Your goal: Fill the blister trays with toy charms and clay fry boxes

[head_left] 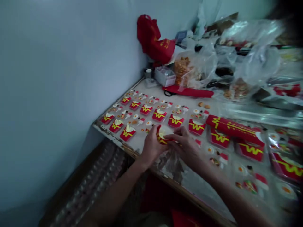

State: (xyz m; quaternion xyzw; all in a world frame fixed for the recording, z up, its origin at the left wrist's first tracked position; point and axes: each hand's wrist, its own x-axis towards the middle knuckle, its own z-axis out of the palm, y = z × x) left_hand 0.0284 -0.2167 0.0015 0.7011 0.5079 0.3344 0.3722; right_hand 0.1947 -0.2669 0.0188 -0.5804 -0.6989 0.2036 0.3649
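Over the table's front edge, my left hand (152,143) is closed around a small red carton (162,139) with yellow markings, and a pale piece shows in its opening. My right hand (183,140) has its fingers bent together at the carton's mouth, touching the pale piece; whatever they pinch is too small to make out. Rows of similar flat red packets (127,131) with yellow zigzags lie behind and left of my hands. Tiny food-shaped pieces (135,116), such as fried eggs, sit beside them in clear plastic.
A rolled red printed sheet (234,128) lies across packets on the right. Farther back are a long red pouch (189,91), a clear box (165,75), plastic bags of small pieces (183,69) and a red bag (155,41). A pale wall (59,78) bounds the left side.
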